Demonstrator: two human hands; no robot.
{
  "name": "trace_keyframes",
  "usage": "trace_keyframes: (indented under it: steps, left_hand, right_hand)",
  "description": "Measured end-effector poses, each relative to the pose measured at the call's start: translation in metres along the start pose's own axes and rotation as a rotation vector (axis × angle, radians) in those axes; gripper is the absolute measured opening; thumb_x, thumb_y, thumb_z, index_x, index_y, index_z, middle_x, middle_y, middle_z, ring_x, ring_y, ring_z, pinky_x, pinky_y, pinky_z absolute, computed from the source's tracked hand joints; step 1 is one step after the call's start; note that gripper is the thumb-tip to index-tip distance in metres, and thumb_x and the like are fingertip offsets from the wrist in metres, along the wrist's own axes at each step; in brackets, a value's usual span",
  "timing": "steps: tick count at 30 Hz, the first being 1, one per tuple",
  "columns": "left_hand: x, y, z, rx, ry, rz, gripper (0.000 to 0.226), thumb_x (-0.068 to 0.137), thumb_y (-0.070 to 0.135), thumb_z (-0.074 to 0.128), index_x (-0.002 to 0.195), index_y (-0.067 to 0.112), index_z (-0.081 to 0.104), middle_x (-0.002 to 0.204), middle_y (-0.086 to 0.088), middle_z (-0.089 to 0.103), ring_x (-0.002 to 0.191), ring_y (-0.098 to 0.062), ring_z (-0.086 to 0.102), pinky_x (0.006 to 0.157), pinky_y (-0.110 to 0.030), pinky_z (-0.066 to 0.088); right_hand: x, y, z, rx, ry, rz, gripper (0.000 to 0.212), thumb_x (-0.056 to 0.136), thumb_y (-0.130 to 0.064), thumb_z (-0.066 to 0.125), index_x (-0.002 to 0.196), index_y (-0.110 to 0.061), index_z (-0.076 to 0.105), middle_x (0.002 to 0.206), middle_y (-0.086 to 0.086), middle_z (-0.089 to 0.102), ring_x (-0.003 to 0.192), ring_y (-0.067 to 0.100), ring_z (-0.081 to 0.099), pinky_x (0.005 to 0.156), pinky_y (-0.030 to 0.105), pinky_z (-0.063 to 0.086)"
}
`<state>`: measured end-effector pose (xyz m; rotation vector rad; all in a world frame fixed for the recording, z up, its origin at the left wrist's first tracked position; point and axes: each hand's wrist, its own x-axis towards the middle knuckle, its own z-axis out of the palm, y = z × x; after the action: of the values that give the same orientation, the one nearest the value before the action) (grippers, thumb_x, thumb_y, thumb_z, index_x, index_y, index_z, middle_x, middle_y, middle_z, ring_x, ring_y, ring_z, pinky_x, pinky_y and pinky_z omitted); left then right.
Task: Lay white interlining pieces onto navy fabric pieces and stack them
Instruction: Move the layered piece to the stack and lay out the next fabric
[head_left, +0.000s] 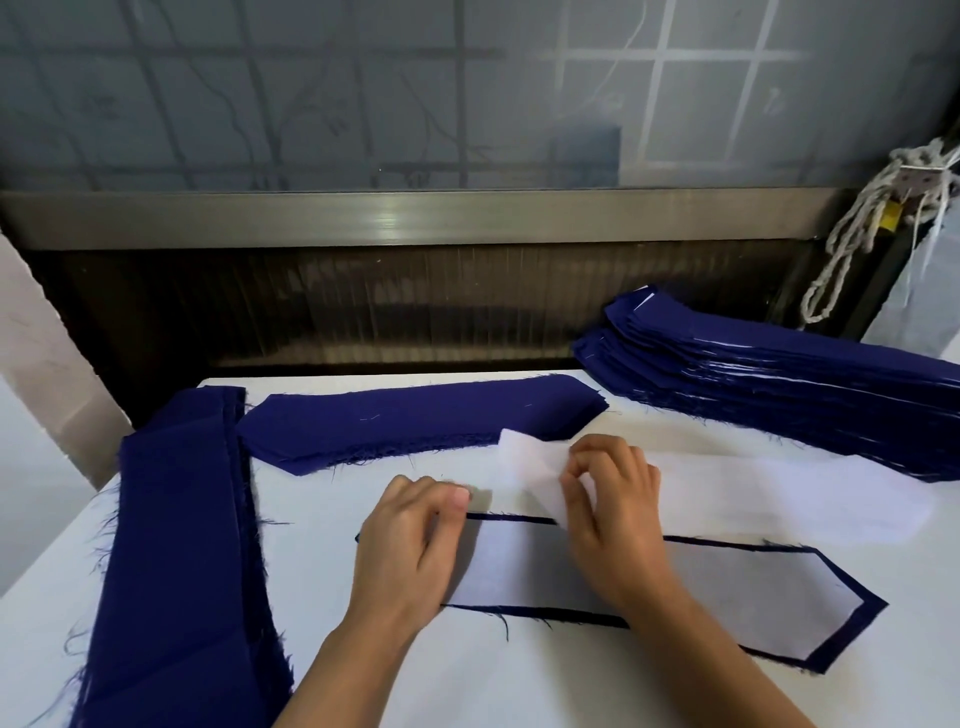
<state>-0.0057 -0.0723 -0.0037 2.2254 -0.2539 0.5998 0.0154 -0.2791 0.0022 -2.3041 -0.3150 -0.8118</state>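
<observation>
A navy fabric piece (852, 631) lies in front of me with a white interlining piece (737, 587) laid on it, so only a navy border shows. Just beyond it lies a strip of white interlining (753, 493). My right hand (608, 514) pinches the left end of this strip and lifts it off the table. My left hand (410, 540) has its fingers curled, with the thumb against the same end, and its heel rests on the left end of the navy piece. A single navy piece (415, 426) lies farther back.
A tall stack of navy pieces with white layers (779, 379) sits at the back right. A long pile of navy fabric (176, 545) runs along the left edge of the white table (519, 686). Behind are a dark metal frame and a knotted rope (852, 234).
</observation>
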Motion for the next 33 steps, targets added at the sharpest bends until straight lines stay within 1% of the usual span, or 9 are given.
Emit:
trace_keyframes:
  steps: [2,5,11,16,19,21,26,29,33]
  left_hand:
    - [0.0,0.0,0.002,-0.12,-0.029,-0.009,0.049,0.101,0.059,0.03,0.079,0.033,0.064,0.082,0.016,0.064,0.089,-0.012,0.056,0.076,-0.026,0.044]
    - [0.0,-0.001,0.005,-0.163,-0.01,-0.068,0.053,0.095,0.066,0.038,0.065,0.023,0.046,0.067,0.007,0.053,0.069,-0.015,0.052,0.062,-0.033,0.043]
    - [-0.002,0.005,0.009,-0.127,0.047,-0.038,0.045,0.089,0.046,0.053,0.063,0.01,0.05,0.057,0.002,0.048,0.056,-0.019,0.048,0.053,-0.04,0.044]
    - [-0.008,0.006,0.003,-0.17,0.138,-0.013,0.042,0.087,0.043,0.055,0.064,0.01,0.046,0.053,-0.001,0.044,0.052,-0.024,0.044,0.049,-0.04,0.042]
    - [-0.01,0.001,0.0,-0.222,0.204,-0.074,0.025,0.089,0.039,0.06,0.072,0.02,0.059,0.055,0.003,0.052,0.047,-0.017,0.047,0.045,-0.03,0.044]
    - [-0.009,-0.002,-0.001,-0.226,0.256,-0.117,0.011,0.091,0.027,0.066,0.08,0.029,0.065,0.055,0.009,0.053,0.044,-0.011,0.044,0.045,-0.017,0.038]
    - [-0.005,-0.009,-0.001,-0.245,0.291,-0.245,0.014,0.093,0.021,0.064,0.086,0.032,0.067,0.053,0.004,0.051,0.045,-0.009,0.042,0.048,-0.015,0.036]
    - [-0.003,-0.009,-0.001,-0.249,0.31,-0.3,0.014,0.094,0.023,0.063,0.086,0.033,0.067,0.056,0.005,0.056,0.047,-0.01,0.045,0.048,-0.014,0.038]
    - [-0.002,-0.008,-0.003,-0.246,0.348,-0.324,0.017,0.094,0.024,0.063,0.083,0.037,0.064,0.061,0.009,0.06,0.051,-0.011,0.052,0.051,-0.016,0.042]
  right_hand:
    - [-0.006,-0.014,0.005,-0.031,-0.055,-0.08,0.012,0.091,-0.017,0.048,0.088,-0.014,0.059,0.107,-0.002,0.056,0.097,0.017,0.05,0.084,0.031,0.033]
    - [-0.012,-0.031,0.01,-0.07,-0.144,-0.206,0.021,0.094,-0.02,0.042,0.088,-0.011,0.06,0.107,0.002,0.059,0.099,0.022,0.054,0.088,0.037,0.038]
    - [-0.017,-0.034,0.006,0.045,-0.294,-0.177,0.019,0.093,-0.012,0.041,0.107,-0.014,0.053,0.115,-0.002,0.056,0.108,0.009,0.046,0.107,0.033,0.027]
    - [-0.01,-0.018,0.002,-0.016,-0.353,-0.108,0.063,0.068,-0.003,0.045,0.13,-0.013,0.044,0.107,-0.002,0.056,0.101,0.009,0.04,0.109,0.024,0.015]
    - [-0.003,-0.008,-0.007,-0.096,-0.367,-0.108,0.065,0.065,-0.007,0.048,0.129,-0.017,0.048,0.098,0.001,0.059,0.095,0.002,0.031,0.107,0.013,0.003]
    - [-0.003,0.002,-0.016,-0.18,-0.376,-0.111,0.061,0.067,-0.006,0.051,0.127,-0.018,0.05,0.094,0.002,0.062,0.099,0.008,0.041,0.108,0.014,-0.002]
    - [-0.012,0.039,-0.055,-0.347,-0.344,-0.073,0.06,0.065,0.0,0.062,0.122,-0.017,0.055,0.079,0.0,0.063,0.09,0.019,0.062,0.11,0.026,0.01]
    - [-0.021,0.064,-0.085,-0.414,-0.27,-0.031,0.064,0.061,0.007,0.07,0.118,-0.016,0.055,0.071,-0.005,0.061,0.082,0.024,0.064,0.105,0.037,0.02]
    - [-0.041,0.089,-0.112,-0.507,-0.075,0.049,0.045,0.07,0.007,0.066,0.111,-0.011,0.059,0.078,-0.001,0.065,0.082,0.029,0.062,0.101,0.043,0.026]
